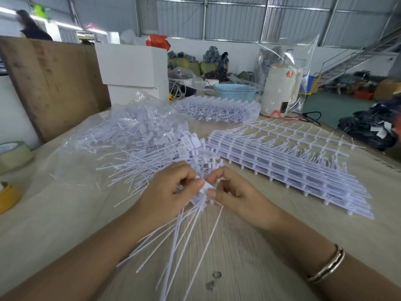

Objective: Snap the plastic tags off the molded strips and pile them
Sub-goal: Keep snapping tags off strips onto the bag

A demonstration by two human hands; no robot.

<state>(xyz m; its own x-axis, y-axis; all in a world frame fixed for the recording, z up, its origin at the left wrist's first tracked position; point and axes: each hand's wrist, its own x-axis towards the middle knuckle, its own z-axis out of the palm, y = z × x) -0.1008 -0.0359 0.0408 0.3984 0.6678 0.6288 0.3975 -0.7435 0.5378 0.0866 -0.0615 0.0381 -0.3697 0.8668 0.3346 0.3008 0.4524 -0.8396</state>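
White plastic fills the space between the two hands: the left hand (173, 190) grips a bunch of tags (201, 200) whose thin tails fan back toward the person's body, and the right hand (232, 192) pinches the head of one tag (206, 187) with thumb and forefinger, just against the left thumb. The step in hand looks like the snap itself, one tag being twisted free of the strip held in the left fist. The next move probably calls for a short, sharp bend at the joint, then a toss onto the pile.

Just beyond the left hand lies that pile of loose tags (138, 146), spread over a clear plastic bag (86, 153). Just past the right hand a stack of strips (293, 161) waits untouched, and well beyond both hands lies another stack (217, 109). Far to the left of the left hand sit two rolls of tape (15, 155). All of it rests on the wooden table (238, 246).
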